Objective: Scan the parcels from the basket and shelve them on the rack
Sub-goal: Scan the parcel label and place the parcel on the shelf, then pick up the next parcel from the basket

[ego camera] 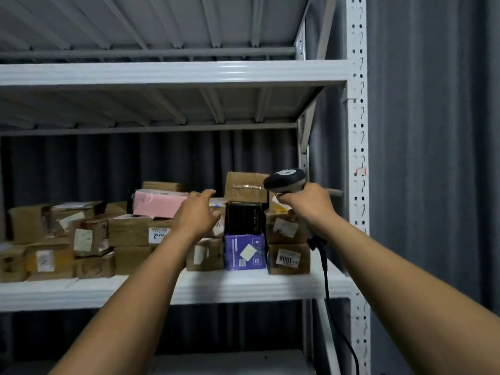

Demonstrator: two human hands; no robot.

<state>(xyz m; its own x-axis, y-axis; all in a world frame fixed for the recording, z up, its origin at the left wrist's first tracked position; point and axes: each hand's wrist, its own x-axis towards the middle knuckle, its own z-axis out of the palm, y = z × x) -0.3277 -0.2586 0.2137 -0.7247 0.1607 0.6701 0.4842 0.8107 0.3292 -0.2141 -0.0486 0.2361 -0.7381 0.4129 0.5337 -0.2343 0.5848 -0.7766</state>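
Rack (243,289), middle shelf: brown cardboard parcels (130,231) stacked in rows. A pink parcel (159,203) lies on top, and a black box (244,217) stands on a purple box (244,251). My left hand (196,215) is loosely spread and holds nothing, in front of the stack. My right hand (308,203) is wrapped round the corded scanner (285,180) at the stack's right end.

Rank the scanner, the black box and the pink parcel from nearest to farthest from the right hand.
1. scanner: held in the right hand.
2. black box: just left, above the purple box.
3. pink parcel: farthest left, beyond the left hand.
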